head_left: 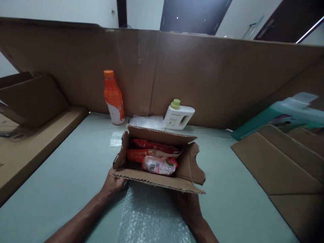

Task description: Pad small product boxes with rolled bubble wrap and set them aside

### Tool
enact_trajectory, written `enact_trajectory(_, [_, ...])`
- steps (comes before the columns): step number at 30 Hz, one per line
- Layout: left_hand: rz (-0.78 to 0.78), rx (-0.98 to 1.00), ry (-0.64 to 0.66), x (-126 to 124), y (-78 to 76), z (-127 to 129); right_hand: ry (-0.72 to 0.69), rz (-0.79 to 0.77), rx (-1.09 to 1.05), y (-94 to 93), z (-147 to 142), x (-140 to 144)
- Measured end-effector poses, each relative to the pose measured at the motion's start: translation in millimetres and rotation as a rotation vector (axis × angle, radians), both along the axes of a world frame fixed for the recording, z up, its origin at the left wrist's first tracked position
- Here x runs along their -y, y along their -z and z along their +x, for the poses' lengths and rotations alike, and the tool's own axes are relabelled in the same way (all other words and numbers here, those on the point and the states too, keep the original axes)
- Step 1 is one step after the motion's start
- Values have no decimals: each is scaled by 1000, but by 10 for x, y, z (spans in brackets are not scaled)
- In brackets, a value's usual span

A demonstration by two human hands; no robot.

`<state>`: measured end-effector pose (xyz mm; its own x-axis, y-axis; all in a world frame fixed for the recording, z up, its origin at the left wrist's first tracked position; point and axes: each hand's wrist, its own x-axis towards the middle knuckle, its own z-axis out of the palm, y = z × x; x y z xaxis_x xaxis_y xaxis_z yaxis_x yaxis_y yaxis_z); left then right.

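Bubble wrap; box crosswise, opening facing camera.

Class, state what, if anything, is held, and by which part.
The open cardboard box: left grip at its near left corner, right grip below its near edge, exact contact hidden.

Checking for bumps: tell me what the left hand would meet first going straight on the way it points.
The left hand would most likely meet the open box first; it appears to be against the near left corner. Its fingertips are hidden, so depth there is unclear.
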<state>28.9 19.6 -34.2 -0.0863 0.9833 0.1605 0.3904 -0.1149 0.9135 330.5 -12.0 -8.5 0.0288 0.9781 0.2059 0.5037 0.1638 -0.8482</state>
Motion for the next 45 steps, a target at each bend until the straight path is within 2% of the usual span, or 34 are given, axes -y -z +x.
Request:
enact_trajectory(3, [6,-6,3,1,-8,4,24,-20,7,14,39,2])
enact_trajectory(7, [6,-17,1,-20,-39,35,52,18,41,-56,-2,-39])
enact_trajectory(10, [66,-36,-14,-51,-128,83,126,-10,12,-134,-53,-126])
enact_trajectory(13, [125,-71,-39,-75,-229,116,113,-78,-17,-196,-59,-226])
enact_trajectory(19, [90,-115,-52,-107,-317,112,79,-123,-21,-285,-47,-376])
enact_trajectory(26, [-5,-62,1,-310,-440,123,62,-101,7,-375,-44,-578])
enact_trajectory(28, [-14,-82,-20,-227,-479,120,92,-59,31,-386,-4,-461])
enact_trajectory(31, [110,-228,20,120,-488,186,126,117,174,-346,-47,-82])
enact_trajectory(34, [228,-410,287,545,-407,343,-68,222,373,-228,-303,338])
enact_trajectory(36, [199,-527,469,746,-321,408,-244,194,497,-131,-482,525])
enact_trajectory(38, [137,-650,548,859,-241,363,-331,150,609,-49,-513,636])
enact_trajectory(40, [103,-754,523,933,-191,188,-305,125,700,2,-329,736])
enact_trajectory(43, [131,-839,429,1117,-180,-213,-152,151,778,10,202,996])
enact_trajectory(45, [192,-858,396,1315,-205,-453,-130,207,797,-20,522,1243])
